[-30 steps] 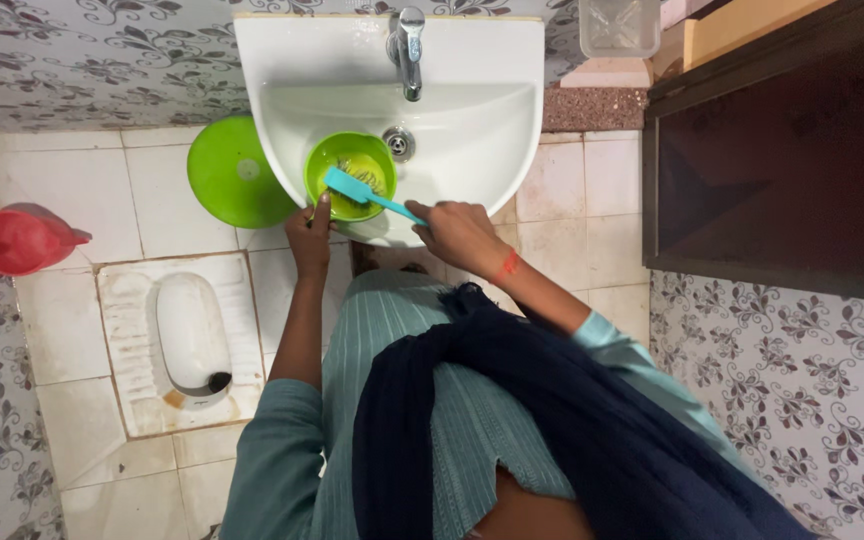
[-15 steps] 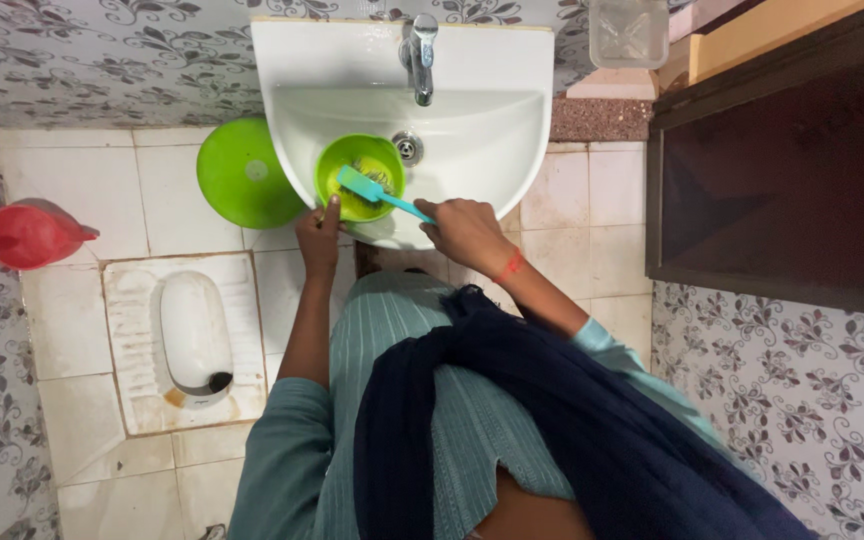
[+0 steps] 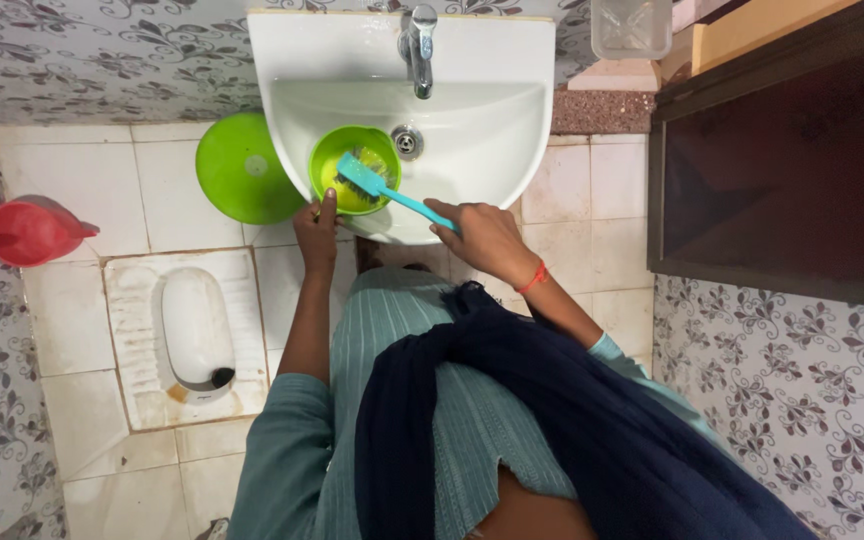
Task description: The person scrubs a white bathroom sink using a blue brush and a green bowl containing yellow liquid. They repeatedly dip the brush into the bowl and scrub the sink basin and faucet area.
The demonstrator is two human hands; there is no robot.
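- A green bowl (image 3: 354,169) sits inside the white washbasin (image 3: 482,150), just left of the drain and below the tap (image 3: 419,50).
- My left hand (image 3: 316,233) pinches the bowl's near rim, thumb over the edge.
- My right hand (image 3: 488,240) is wrapped around the handle of a teal brush (image 3: 377,186), bristles down in the bowl.
- I judge this the scrubbing step; the next stroke calls for a steady hold on the rim.
- Left of the washbasin, a green lid (image 3: 242,168) lies on the floor; farther left, a red jug (image 3: 27,232).

A bowl (image 3: 354,168) sits in the sink (image 3: 492,150), a brush (image 3: 377,187) in it, the tap (image 3: 419,50) behind.
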